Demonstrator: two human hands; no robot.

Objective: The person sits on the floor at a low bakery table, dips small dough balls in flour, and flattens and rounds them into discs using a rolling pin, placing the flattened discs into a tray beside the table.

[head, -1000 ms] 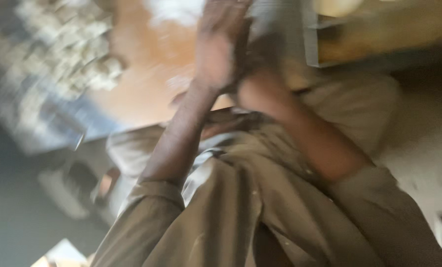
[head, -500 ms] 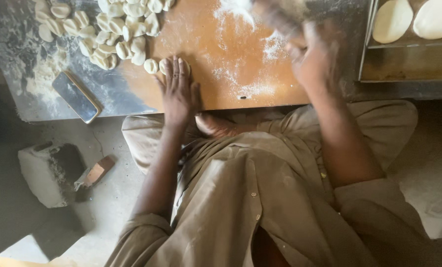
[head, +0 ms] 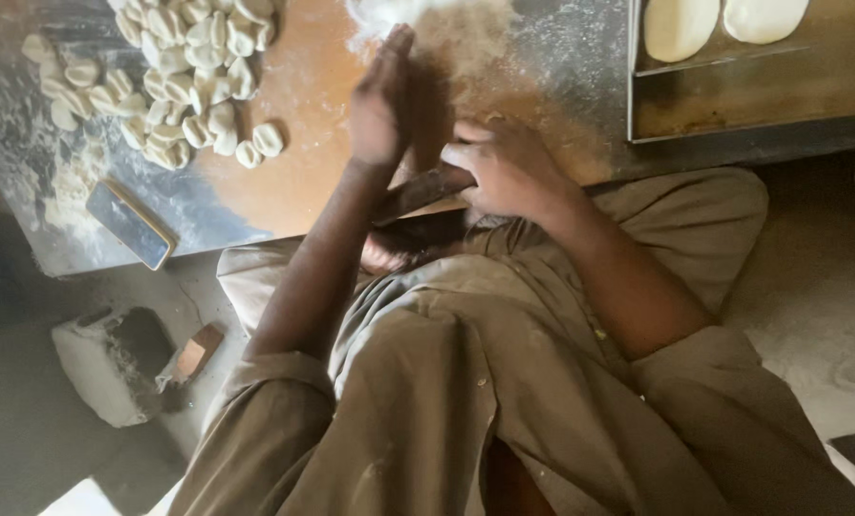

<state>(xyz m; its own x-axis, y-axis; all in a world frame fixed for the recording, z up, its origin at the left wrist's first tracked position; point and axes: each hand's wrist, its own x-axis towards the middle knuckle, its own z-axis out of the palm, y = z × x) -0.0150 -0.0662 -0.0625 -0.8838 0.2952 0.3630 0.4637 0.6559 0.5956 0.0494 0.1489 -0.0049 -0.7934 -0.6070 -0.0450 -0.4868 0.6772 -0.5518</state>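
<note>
Since half a second ago the left hand (head: 381, 100) has lifted off the board and now stands on edge, fingers (head: 396, 53) straight and together, holding nothing. Over the same stretch the right hand (head: 508, 170) dropped from up by the flour down to the near edge of the bench (head: 26, 124).

Only the head view to go on. That right hand sits curled, knuckles up, over a dark flat strip (head: 418, 191) at the board's edge, but whether the fingers actually grip it can't be told. The wooden board (head: 303, 162) is orange-brown and dusted white, with a flour patch (head: 399, 14) at the top just past the left fingertips.

Left of the hands there's a heap of small pale dough pieces (head: 193, 76), roundish and a bit dented, spilling onto the grey bench. A flat scraper (head: 129, 225) lies near that corner. Upper right, a metal tray (head: 781, 86) holds two smooth oval dough pieces (head: 681, 24).
</note>
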